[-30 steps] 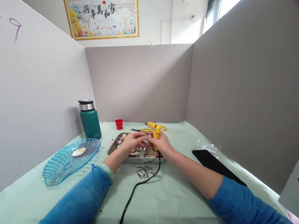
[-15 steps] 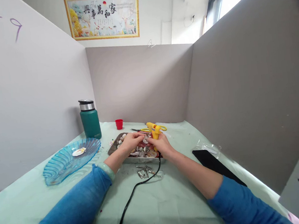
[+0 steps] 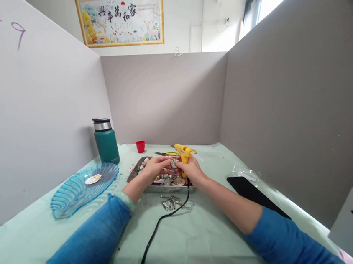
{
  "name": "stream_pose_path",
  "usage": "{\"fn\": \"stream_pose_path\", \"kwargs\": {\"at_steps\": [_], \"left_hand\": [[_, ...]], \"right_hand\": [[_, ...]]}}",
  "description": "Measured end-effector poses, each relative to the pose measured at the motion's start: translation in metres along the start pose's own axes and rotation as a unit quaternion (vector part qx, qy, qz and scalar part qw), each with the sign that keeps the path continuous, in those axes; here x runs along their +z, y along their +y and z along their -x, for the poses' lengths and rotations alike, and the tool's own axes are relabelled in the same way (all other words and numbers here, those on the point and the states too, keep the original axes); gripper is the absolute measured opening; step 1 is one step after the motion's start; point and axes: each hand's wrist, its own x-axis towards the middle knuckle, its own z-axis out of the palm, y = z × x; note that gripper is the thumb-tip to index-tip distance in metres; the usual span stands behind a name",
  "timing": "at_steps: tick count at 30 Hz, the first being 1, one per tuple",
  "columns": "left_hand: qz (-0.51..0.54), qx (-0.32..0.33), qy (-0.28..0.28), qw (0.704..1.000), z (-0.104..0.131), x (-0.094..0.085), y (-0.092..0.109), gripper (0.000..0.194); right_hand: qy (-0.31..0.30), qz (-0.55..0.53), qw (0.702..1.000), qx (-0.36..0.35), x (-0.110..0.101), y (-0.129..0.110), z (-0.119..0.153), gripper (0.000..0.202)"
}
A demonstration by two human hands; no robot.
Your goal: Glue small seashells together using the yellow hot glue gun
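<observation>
In the head view my right hand point(image 3: 192, 170) is closed round a yellow hot glue gun point(image 3: 184, 152). The gun stands tilted, with its black cord point(image 3: 164, 216) hanging toward the table's front edge. My left hand point(image 3: 155, 168) is closed in a pinch on a small shiny whitish piece point(image 3: 174, 163), perhaps a shell. The right thumb and fingertips meet the same piece. Both hands hover over a metal tray point(image 3: 157, 189) of shells and small trinkets. The gun's tip is hard to make out.
Left stands a blue shell-shaped dish point(image 3: 66, 199) with a white shell point(image 3: 93, 179) in it, near a green bottle point(image 3: 106, 143). A red cup point(image 3: 140, 146) and yellow-handled scissors point(image 3: 171, 153) lie behind. Metal clips point(image 3: 170, 202) lie in front; a black strip point(image 3: 255, 197) lies right.
The shiny piece has turned slightly between my fingertips, and the glue gun has shifted a little to the right. Both arms stay almost where they were.
</observation>
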Motion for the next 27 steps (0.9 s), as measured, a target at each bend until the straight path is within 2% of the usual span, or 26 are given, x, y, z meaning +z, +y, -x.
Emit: {"fn": "stream_pose_path", "kwargs": {"at_steps": [3, 7, 11, 13, 18, 27], "left_hand": [[0.007, -0.008, -0.004, 1.000, 0.0000, 0.0010, -0.0003, 0.036], [0.035, -0.009, 0.024, 0.999, -0.0013, 0.0009, -0.0007, 0.031], [0.044, -0.001, 0.040, 0.998, -0.0025, -0.0019, -0.0022, 0.031], [0.024, 0.003, 0.048, 0.999, -0.0022, -0.0029, -0.0025, 0.033], [-0.025, 0.010, 0.050, 0.998, 0.0007, 0.0004, 0.0006, 0.037], [-0.131, 0.081, 0.044, 0.987, 0.0017, 0.0062, 0.0017, 0.033]], "right_hand": [[-0.003, 0.001, 1.000, -0.003, -0.0011, 0.0022, -0.0019, 0.024], [0.004, -0.001, 1.000, -0.020, -0.0028, 0.0041, -0.0028, 0.028], [-0.030, -0.013, 0.999, -0.035, -0.0042, 0.0023, -0.0002, 0.034], [-0.044, -0.010, 0.998, -0.035, -0.0046, 0.0016, 0.0005, 0.035], [-0.025, -0.017, 0.999, -0.023, -0.0053, 0.0036, -0.0022, 0.036], [-0.027, -0.036, 0.999, -0.012, -0.0040, 0.0029, -0.0035, 0.036]]}}
